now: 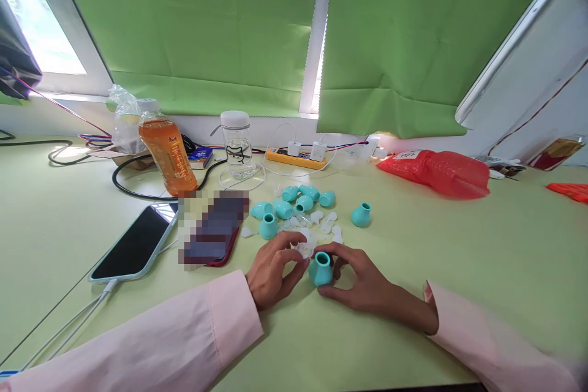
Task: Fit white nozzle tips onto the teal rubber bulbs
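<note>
Between the thumb and fingers of my left hand [278,266] is a small clear plastic piece [304,248]; its exact kind I cannot make out. My right hand [358,275] grips a turquoise hollow vase-shaped piece [320,271] by its side, upright with its round mouth facing up. The two hands are close together, just above or on the table. Behind them lie several more turquoise pieces [304,203], some tipped over, among small white and clear plastic parts [327,222]. One turquoise piece [361,215] stands apart at the right, another [268,226] stands nearer my left hand.
To the left lie a charging phone [133,245] and a red-cased phone [223,226], partly blurred. Behind stand an orange drink bottle [168,153], a clear bottle [237,147] and a yellow power strip [285,160] with cables. A red plastic bag [436,173] lies at the right.
</note>
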A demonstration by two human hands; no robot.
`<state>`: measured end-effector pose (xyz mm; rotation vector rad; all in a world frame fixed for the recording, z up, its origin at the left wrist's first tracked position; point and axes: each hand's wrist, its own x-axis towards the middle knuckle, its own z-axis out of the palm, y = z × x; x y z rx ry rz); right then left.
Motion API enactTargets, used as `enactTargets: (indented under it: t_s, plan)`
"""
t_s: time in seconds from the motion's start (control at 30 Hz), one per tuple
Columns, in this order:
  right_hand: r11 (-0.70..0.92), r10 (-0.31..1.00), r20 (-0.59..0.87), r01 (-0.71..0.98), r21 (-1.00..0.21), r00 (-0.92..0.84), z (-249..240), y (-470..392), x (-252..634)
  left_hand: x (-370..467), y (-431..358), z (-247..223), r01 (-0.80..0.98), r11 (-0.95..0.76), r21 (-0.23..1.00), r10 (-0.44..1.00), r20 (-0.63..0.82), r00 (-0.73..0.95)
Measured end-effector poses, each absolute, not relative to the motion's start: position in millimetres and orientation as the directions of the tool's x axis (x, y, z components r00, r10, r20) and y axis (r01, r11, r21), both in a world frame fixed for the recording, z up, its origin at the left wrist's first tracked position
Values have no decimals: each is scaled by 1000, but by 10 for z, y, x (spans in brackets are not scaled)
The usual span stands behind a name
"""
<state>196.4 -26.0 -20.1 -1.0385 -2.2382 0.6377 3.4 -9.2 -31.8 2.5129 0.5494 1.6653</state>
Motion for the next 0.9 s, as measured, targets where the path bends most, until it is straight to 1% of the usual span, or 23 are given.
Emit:
enactTargets:
  t_s: [0.1,0.23,0.43,0.67,0.73,0.9]
  plan:
    - [638,757,358,502,-584,-546,-215,-271,1946,35,-90,-349,184,-944,273,321,887,332]
    - [678,724,412,465,-569,-553,-203,-292,1939,36,-106,-341,175,-949,263,311,877,367]
    - [643,754,382,482,-595,-534,-153,-309,1947,25,-137,-294,215,-936,277,345,839,420]
    - [643,754,361,501,-580,-549,-145,-327,1933,21,-131,-295,157,-933,324,359,813,459]
    - [659,746,403,499,-563,-530,-160,-330,1935,26,-130,-290,171,-931,323,366,815,449]
    - [724,688,565,488,-488,-456,-211,-318,1927,23,-142,-280,231,-927,295,372,802,468]
